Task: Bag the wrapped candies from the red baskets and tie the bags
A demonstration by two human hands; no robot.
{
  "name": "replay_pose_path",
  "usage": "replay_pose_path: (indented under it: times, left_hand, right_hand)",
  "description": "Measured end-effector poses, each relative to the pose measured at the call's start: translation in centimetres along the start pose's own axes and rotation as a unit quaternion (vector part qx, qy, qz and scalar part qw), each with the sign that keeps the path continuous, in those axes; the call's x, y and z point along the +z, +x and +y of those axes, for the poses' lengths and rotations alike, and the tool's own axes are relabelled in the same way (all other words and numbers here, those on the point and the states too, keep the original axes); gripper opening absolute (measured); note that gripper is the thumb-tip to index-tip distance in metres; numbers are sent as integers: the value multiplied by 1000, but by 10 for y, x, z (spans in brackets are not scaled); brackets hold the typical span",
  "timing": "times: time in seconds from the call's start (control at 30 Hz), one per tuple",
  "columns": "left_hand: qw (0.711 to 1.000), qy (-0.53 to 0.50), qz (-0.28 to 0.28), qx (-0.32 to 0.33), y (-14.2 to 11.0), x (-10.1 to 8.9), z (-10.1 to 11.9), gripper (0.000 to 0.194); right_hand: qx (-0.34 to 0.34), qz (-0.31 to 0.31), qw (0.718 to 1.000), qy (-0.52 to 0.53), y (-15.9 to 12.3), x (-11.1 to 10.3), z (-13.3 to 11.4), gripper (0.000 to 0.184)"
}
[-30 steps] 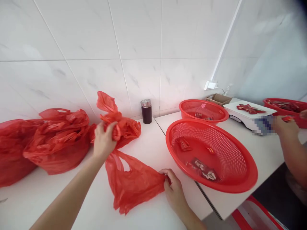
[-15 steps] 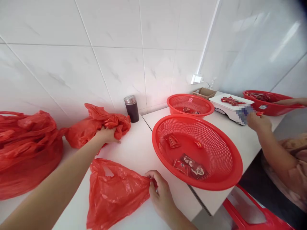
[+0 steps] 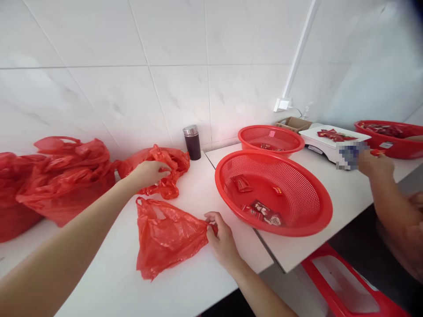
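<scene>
My left hand (image 3: 148, 173) rests on a crumpled bundle of red plastic bags (image 3: 165, 169) near the wall, its fingers curled into the plastic. My right hand (image 3: 222, 237) pinches the right corner of a single red plastic bag (image 3: 168, 235) that lies flat on the white counter (image 3: 185, 290). Right of that hand stands a large red mesh basket (image 3: 297, 220) with a few small red packets (image 3: 261, 211) in it.
Full red bags (image 3: 62, 176) are piled at the left against the tiled wall. A dark jar (image 3: 192, 142) stands by the wall. Behind are a smaller red basket (image 3: 271, 138), a white scale (image 3: 333, 141) and another person's hand (image 3: 376, 165) at the right.
My left hand lowered the bundle of bags from the air onto the counter by the wall. My right hand kept its pinch on the flat bag. The view shifted slightly.
</scene>
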State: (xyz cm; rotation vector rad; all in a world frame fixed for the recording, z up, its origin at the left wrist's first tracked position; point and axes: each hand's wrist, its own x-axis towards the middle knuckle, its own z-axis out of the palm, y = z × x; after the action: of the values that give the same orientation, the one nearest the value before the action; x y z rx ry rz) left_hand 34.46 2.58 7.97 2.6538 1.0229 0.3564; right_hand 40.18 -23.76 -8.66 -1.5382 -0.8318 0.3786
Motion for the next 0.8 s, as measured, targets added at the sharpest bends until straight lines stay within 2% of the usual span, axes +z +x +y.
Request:
replay_pose_path:
  times: [0.2, 0.3, 0.43, 0.47, 0.53, 0.67, 0.73, 0.8]
  left_hand:
    - [981, 101, 163, 10, -29, -16, 1, 43]
    - [972, 137, 187, 32, -36, -15, -1, 43]
    - [956, 188, 216, 59, -39, -6, -16, 45]
    - [957, 196, 202, 73, -38, -2, -20, 47]
    - [962, 201, 135, 123, -36, 11, -28, 49]
    - [955, 193, -1, 223, -23, 52, -34, 42]
    - [954, 188, -38, 232, -8, 73, -36, 41]
    - [959, 182, -50, 213, 12, 89, -39, 42]
  right_hand:
    - [2, -6, 1000, -9, -1, 2, 3, 27]
    - [-2, -1, 1000, -17, -1, 3, 6, 27]
    - [-2, -3, 1000, -25, 0, 4, 8, 28]
    - [-1, -3, 1000, -27, 0, 4, 9, 28]
    - [4, -5, 1000, -30, 0, 4, 9, 28]
    - [3, -9, 999, -34, 1, 5, 8, 28]
    - [-1, -6, 999, -34, 2, 5, 7, 27]
    - [0, -2, 999, -32, 2, 5, 7, 27]
